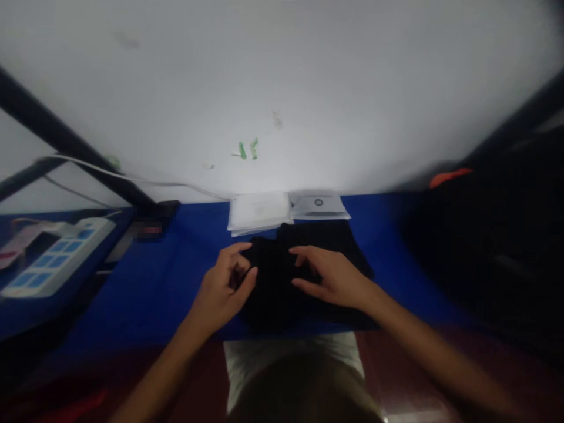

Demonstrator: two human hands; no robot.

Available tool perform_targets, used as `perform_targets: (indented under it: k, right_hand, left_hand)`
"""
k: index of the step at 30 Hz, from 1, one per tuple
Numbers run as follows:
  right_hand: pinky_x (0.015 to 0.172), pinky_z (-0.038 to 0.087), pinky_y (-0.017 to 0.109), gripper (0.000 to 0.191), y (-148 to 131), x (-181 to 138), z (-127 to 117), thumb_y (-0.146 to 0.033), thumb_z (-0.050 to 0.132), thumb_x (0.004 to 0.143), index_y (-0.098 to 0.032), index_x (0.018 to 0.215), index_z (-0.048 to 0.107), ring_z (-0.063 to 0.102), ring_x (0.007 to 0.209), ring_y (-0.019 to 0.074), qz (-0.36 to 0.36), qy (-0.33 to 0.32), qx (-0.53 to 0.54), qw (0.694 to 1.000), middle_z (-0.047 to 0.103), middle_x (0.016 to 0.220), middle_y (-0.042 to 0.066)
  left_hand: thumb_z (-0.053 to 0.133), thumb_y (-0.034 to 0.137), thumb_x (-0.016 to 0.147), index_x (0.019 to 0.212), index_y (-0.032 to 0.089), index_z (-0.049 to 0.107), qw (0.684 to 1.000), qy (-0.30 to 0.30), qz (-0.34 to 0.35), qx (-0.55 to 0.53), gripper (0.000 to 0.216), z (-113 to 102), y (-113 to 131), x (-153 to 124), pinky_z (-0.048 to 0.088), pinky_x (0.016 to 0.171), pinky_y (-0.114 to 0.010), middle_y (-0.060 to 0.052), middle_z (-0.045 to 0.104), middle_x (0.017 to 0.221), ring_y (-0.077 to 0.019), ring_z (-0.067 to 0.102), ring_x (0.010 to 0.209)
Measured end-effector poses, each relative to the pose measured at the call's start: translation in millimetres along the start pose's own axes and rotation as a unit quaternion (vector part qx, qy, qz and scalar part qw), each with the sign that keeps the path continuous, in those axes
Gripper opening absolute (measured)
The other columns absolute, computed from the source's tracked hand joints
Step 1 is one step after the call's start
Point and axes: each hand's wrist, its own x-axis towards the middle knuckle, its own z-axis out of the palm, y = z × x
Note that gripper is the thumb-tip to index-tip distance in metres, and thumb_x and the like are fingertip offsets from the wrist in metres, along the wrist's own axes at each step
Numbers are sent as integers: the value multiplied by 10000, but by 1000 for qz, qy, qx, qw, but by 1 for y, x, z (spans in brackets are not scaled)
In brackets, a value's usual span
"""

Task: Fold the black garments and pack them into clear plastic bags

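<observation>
A folded piece of black cloth [317, 235] lies on the blue tabletop in front of me; its folds are hard to make out in the dim light. My left hand [227, 285] is at the cloth's left edge, with index finger and thumb apart and the other fingers curled. Over the middle of the cloth, my right hand [330, 273] points leftward, its thumb and index finger spread with a gap between them. Both hands seem to touch or hover just over the fabric, and I see nothing gripped in either.
Behind the cloth, flat white packets [259, 210] and a grey packet [319, 204] with a dark round mark lie against the wall. A power strip [57, 255] is at the left. A large dark mass [497, 264] fills the right side. The blue tabletop [163, 282] ends near my lap.
</observation>
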Motion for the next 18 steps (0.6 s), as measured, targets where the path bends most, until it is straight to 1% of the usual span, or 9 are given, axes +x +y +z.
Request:
perform_targets:
  k: [2,3,5,7,8,10,13,15,18]
  right_hand:
    - [721,497,301,539,-5,15,4,-229,557,899,-225,1414,395,633,796,182,-31,-13,20,999,670,1014,58]
    - [715,492,300,494,-4,21,4,-170,541,879,-212,1365,460,629,785,185,-50,-20,23,998,668,980,58]
    - [698,481,299,353,5,25,0,-80,510,819,-185,1137,619,621,774,192,-77,-26,19,997,655,915,65]
    - [700,480,299,328,20,17,-10,-40,473,780,-181,1011,658,622,790,197,-75,-12,15,997,651,904,74]
    - [724,485,304,381,28,9,-17,-27,445,775,-188,1052,652,629,823,200,-62,4,17,998,657,931,78]
    - [801,492,337,445,45,-14,-33,-48,444,775,-225,1137,633,637,899,217,-31,41,14,999,679,1004,73]
    - [910,473,409,427,67,-55,-54,-92,453,779,-274,1100,669,636,989,257,31,57,5,998,694,1051,58]
    - [848,504,403,482,80,-79,-60,-70,437,759,-280,1117,682,637,960,259,67,34,2,997,681,997,65]
    - [859,512,416,473,97,-103,-59,-57,429,761,-284,1061,715,618,1025,263,86,17,-23,996,647,1060,80]
  left_hand:
    - [574,230,893,1272,238,459,996,1,85,-30,396,12,21,11,482,627,-213,43,573,763,-92,566,621]
    - [577,213,889,1263,241,473,990,-8,133,-42,389,19,30,16,490,642,-218,29,597,803,-94,576,644]
    - [580,198,882,1275,241,477,973,-34,217,-70,409,31,43,23,509,687,-240,-10,634,902,-119,608,743]
    - [590,202,871,1296,240,463,960,-50,259,-95,445,41,47,28,517,702,-255,-38,640,977,-144,617,829]
    - [594,210,868,1299,241,456,959,-52,259,-103,454,44,45,30,515,691,-253,-42,635,990,-146,615,835]
    - [592,244,871,1291,247,449,970,-46,219,-96,444,50,37,33,505,664,-245,-24,622,954,-129,603,765]
    - [551,328,898,1288,247,433,992,-63,101,-29,416,62,22,39,495,651,-259,21,614,834,-117,582,644]
    - [517,400,916,1301,241,422,993,-107,34,30,427,73,17,43,495,660,-288,29,629,776,-148,615,646]
    - [479,553,914,1352,221,384,977,-199,-17,80,557,91,21,51,508,694,-349,-3,667,760,-231,682,728]
